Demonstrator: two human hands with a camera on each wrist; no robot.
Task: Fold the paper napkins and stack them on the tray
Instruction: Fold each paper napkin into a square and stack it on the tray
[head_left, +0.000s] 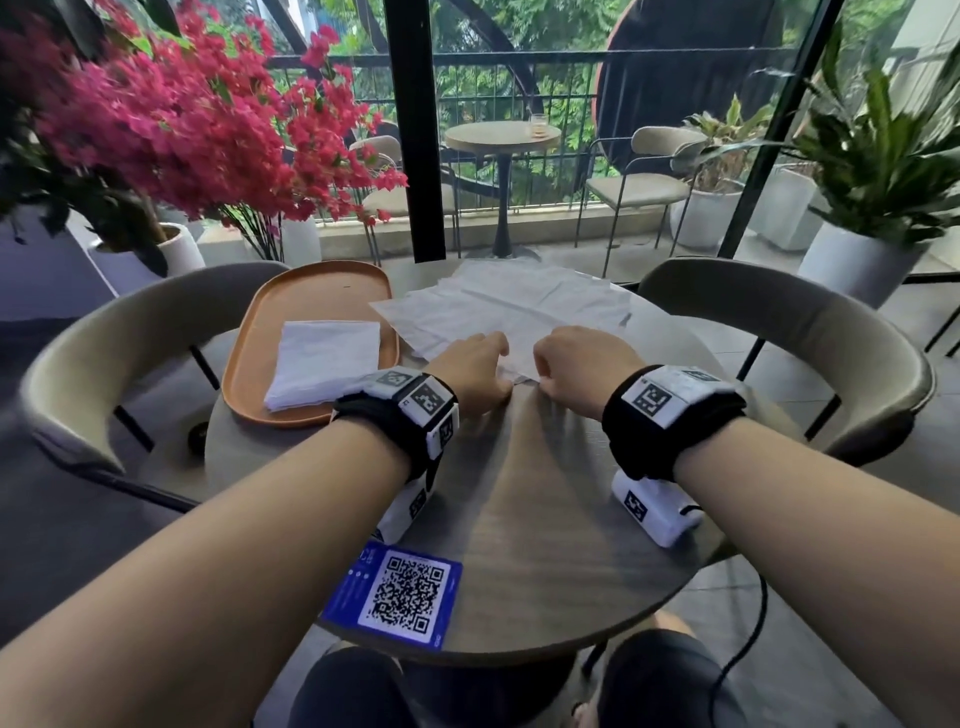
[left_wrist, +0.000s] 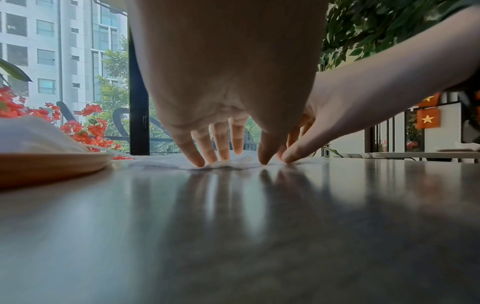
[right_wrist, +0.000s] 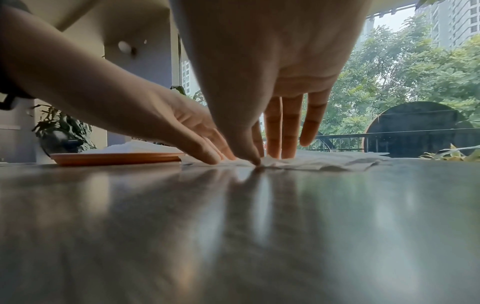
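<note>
A loose pile of unfolded white napkins (head_left: 519, 306) lies at the far middle of the round table (head_left: 545, 493). To its left, an orange tray (head_left: 311, 291) holds a stack of folded napkins (head_left: 324, 361). Both hands meet at the pile's near corner. My left hand (head_left: 501, 364) sets straight, spread fingertips (left_wrist: 200, 161) on the paper, its thumb down at the edge. My right hand (head_left: 540, 371) pinches the napkin corner (right_wrist: 272, 161) between thumb and forefinger, and the paper is bunched up there. In the right wrist view the tray (right_wrist: 116, 157) lies behind the left hand (right_wrist: 215, 160).
A blue QR card (head_left: 400, 592) lies at the table's near edge. Curved beige chairs stand left (head_left: 104, 332) and right (head_left: 779, 312) of the table. Pink flowers (head_left: 182, 130) and potted plants stand beyond, in front of a glass wall.
</note>
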